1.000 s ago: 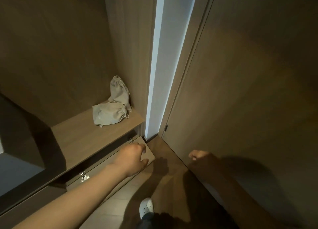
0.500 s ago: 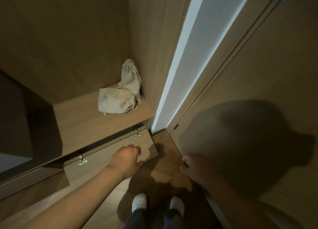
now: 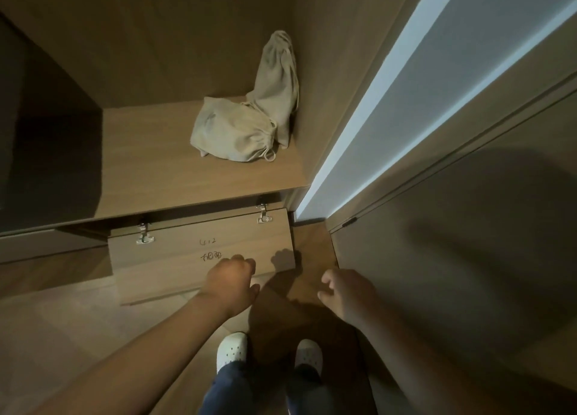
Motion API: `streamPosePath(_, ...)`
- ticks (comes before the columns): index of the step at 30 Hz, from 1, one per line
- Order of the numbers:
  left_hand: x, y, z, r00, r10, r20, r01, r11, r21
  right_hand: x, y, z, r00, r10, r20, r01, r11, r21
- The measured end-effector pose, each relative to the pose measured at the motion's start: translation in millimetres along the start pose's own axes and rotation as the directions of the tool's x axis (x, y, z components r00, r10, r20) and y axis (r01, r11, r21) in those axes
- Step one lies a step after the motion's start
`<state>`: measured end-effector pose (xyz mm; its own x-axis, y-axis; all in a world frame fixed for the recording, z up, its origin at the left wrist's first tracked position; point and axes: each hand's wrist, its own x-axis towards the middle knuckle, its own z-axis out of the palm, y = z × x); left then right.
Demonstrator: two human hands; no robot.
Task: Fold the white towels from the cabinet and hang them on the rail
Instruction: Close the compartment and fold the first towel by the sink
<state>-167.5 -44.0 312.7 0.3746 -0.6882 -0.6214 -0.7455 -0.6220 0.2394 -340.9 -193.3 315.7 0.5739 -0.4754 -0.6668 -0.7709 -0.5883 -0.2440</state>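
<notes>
Left hand (image 3: pixel 231 282) grips the near free edge of the cabinet's flap door (image 3: pixel 175 265), knuckles up and fingers curled onto the panel, thumb at the edge; fingertips not clearly visible. Right hand (image 3: pixel 346 293) hangs at 3 o'clock of the left, off the flap and over the floor, fingers loosely curled, holding nothing. The flap's long axis runs roughly 9-to-3, slightly skewed. Two metal hinges (image 3: pixel 144 236) sit on its far edge, and the face toward the camera carries handwriting. No white towels visible anywhere. The dark gap under the shelf (image 3: pixel 150 165), at 12 o'clock from the left hand, is the only compartment opening in view, so the towels are probably in there, but its interior is hidden by the shelf's overhang. Two grey-beige drawstring bags (image 3: pixel 234 132) sit on the shelf at 12 to 1 o'clock, one lying flat, one leaning in the corner; they look like pouches, not towels. Rail not in frame. Judgement: step in hand is getting the flap clear, task barely started. Key relation: the target lies straight ahead at 12 o'clock, past the flap's far edge and below the shelf. The left hand is busy with the flap, so the free right hand is the one to reach in, coming across toward 11 o'clock. White shoes (image 3: pixel 232 349) stand at 6 o'clock, close to the flap's swing.
</notes>
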Motion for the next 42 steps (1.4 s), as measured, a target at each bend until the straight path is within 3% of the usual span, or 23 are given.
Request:
streamPosePath(12,193.5,-56.3,211.4,0.993,-0.018,-0.121,0.015,1.0,-0.025,230.5,82.2,176.5,0.998,-0.068,-0.002,0.068,0.998,-0.004)
streamPosePath(18,300.6,-93.0,278.9,0.978,0.097,-0.184,-0.045,0.962,0.269,350.9,109.2,247.9,0.993,-0.103,-0.057,0.099,0.992,-0.073)
streamPosePath(21,335.3,-102.8,299.8,0.967,0.124,-0.223,-0.054,0.954,0.295,390.9,115.5,267.5,0.993,-0.107,-0.049,0.101,0.987,-0.123)
streamPosePath(28,354.5,-119.7,339.7,0.956,0.138,-0.259,-0.064,0.959,0.275,410.9,141.1,300.1,0.972,-0.183,-0.146,0.174,0.982,-0.076)
streamPosePath(36,343.8,-124.5,357.7,0.964,0.127,-0.235,-0.074,0.972,0.222,407.6,154.2,324.9,0.971,-0.175,-0.16,0.2,0.968,0.15)
streamPosePath(42,339.7,-122.9,362.9,0.97,0.103,-0.218,-0.06,0.979,0.197,408.8,149.7,339.2,0.991,-0.127,-0.039,0.133,0.935,0.33)
